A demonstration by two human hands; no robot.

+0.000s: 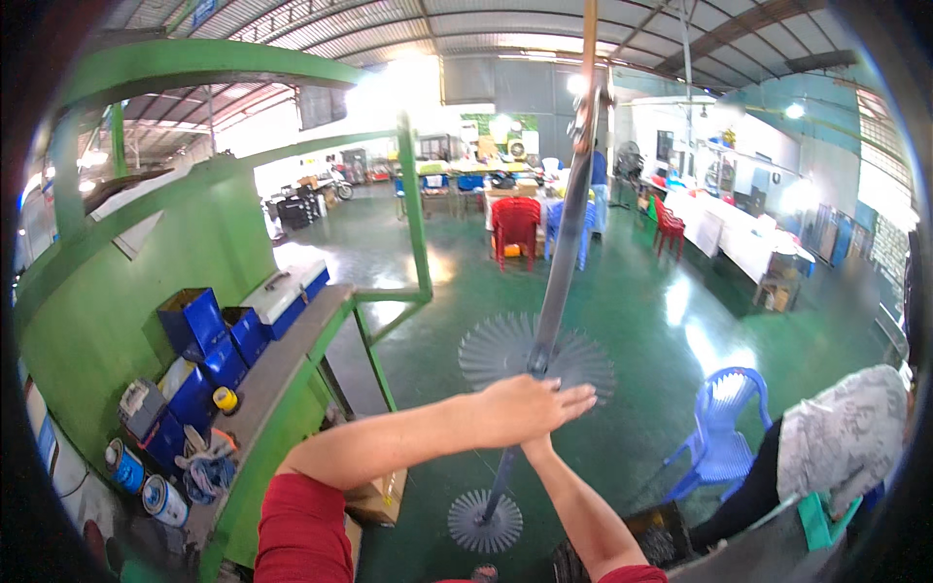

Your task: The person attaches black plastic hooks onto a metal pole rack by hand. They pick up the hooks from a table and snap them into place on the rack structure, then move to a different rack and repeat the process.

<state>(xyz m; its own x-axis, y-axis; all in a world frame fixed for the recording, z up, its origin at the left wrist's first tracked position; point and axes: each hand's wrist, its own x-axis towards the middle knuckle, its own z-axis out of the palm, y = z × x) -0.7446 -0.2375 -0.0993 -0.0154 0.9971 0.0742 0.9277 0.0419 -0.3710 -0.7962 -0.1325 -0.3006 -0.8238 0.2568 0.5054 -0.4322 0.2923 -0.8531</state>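
Observation:
A long grey metal pole (567, 262) hangs at a slant in front of me from a fitting (585, 115) at the top. It carries a large spoked disc (486, 355) midway and a smaller spoked disc (486, 520) near its lower end. My left hand (530, 406) crosses the pole just below the large disc's hub, its fingers stretched out to the right. Close beneath it is my right hand (536, 445), at the pole's right side; its fingers are hidden behind the left hand.
On my left, a green metal frame (416, 214) borders a bench with blue bins (194, 321), paint cans (163, 497) and a rag (209, 471). A blue plastic chair (724, 428) and a bending person (841, 428) are at the right. Red chairs (515, 225) stand farther back.

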